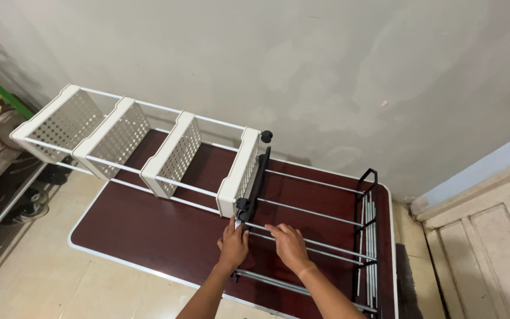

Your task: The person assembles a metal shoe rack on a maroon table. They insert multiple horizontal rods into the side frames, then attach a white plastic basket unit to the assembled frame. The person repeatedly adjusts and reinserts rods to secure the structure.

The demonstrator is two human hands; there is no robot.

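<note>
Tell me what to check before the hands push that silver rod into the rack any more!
1. Left hand on the near rod next to the black connector: ok.
2. Right hand also on that rod, fingers curled over it: ok.
3. Rod end seated in the connector: cannot tell, the left hand hides it.
4. Rack lying on the dark red table: not ok, the white shelves stick out past the left edge.
5. Black end frame joined to the rods on the right: ok.
6. Loose rods lying together by the right end: ok.
</note>
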